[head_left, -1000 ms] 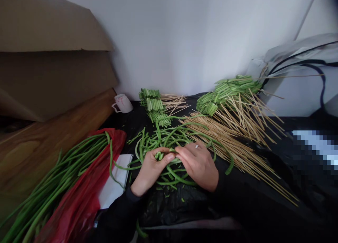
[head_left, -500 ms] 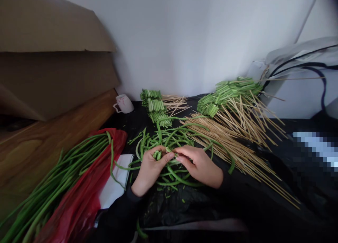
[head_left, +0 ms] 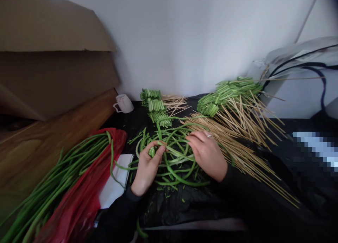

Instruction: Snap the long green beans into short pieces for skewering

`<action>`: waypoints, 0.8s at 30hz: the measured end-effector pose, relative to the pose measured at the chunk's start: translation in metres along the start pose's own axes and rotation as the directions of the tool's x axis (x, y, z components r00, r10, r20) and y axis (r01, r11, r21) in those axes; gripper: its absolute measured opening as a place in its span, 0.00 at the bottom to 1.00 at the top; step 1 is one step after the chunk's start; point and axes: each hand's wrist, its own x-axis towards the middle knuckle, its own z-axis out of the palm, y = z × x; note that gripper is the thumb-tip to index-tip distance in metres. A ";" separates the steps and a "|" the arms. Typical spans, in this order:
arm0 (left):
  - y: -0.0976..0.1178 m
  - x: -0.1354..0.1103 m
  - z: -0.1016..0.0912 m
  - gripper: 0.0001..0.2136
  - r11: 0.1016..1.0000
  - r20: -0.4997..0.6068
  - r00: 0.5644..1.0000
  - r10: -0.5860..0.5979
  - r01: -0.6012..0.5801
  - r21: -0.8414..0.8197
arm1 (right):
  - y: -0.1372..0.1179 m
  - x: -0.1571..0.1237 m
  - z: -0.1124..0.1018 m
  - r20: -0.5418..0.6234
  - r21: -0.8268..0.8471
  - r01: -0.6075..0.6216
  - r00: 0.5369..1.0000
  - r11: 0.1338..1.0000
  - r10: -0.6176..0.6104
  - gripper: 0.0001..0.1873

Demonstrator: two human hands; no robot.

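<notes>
My left hand [head_left: 148,165] is closed around short cut pieces of green long bean [head_left: 151,151], seen end-on in its curled fingers. Its thumb and forefinger also pinch the end of a long bean [head_left: 174,152] that runs right across the pile. My right hand [head_left: 207,153], with a ring on one finger, is over the right side of the tangled long beans [head_left: 171,183]. Its fingers curl down among the strands and look closed on a bean, with the fingertips partly hidden.
Bundles of bean pieces on skewers [head_left: 156,105] lie by the wall, with a larger skewered heap [head_left: 232,91] right. Bare bamboo skewers [head_left: 237,151] spread right of the pile. A white mug [head_left: 124,103], cardboard box [head_left: 58,81] and red bag [head_left: 81,186] of long beans stand left.
My right hand has left the left hand's fingertips and moved right and up over the pile. My left hand has shifted slightly left, still holding the pieces; a bean stretches between the hands.
</notes>
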 end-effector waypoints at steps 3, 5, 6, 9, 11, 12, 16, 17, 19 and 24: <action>-0.001 -0.001 0.000 0.11 1.000 0.031 0.999 0.026 -0.026 0.005 | -0.005 0.000 0.003 0.074 0.137 0.078 0.993 0.987 -0.089 0.11; -0.001 -0.001 0.000 0.10 0.999 0.043 0.998 0.040 -0.041 0.027 | -0.008 -0.001 0.006 0.139 0.179 0.101 0.982 0.979 -0.126 0.11; -0.002 0.000 0.000 0.10 0.997 0.042 0.998 0.054 -0.056 0.051 | -0.009 -0.002 0.007 0.154 0.172 0.100 0.980 0.980 -0.127 0.11; -0.003 0.001 -0.002 0.10 0.976 -0.024 0.988 0.150 -0.144 0.162 | -0.009 -0.003 0.007 0.116 0.057 0.086 0.989 0.995 -0.092 0.11; -0.003 0.001 -0.003 0.12 0.941 -0.078 0.964 0.253 -0.227 0.250 | -0.008 -0.003 0.006 0.076 -0.059 0.095 0.993 0.994 -0.090 0.10; -0.003 0.001 -0.003 0.12 0.914 -0.086 0.947 0.310 -0.272 0.301 | -0.008 -0.004 0.005 0.068 -0.113 0.107 0.993 0.988 -0.100 0.10; -0.004 -0.002 -0.003 0.10 0.757 -0.012 0.866 0.500 -0.430 0.492 | -0.009 -0.006 0.005 0.065 -0.252 0.159 0.987 0.955 -0.147 0.12; -0.005 -0.003 -0.003 0.10 0.713 0.012 0.844 0.537 -0.461 0.529 | -0.010 -0.006 0.005 0.063 -0.270 0.169 0.985 0.948 -0.157 0.12; -0.007 -0.004 -0.002 0.10 0.618 0.059 0.799 0.598 -0.507 0.601 | -0.011 -0.007 0.004 0.061 -0.300 0.187 0.982 0.936 -0.177 0.12; -0.012 -0.005 -0.002 0.12 0.454 0.117 0.767 0.631 -0.487 0.747 | -0.016 -0.007 -0.001 0.071 -0.345 0.211 0.977 0.915 -0.199 0.13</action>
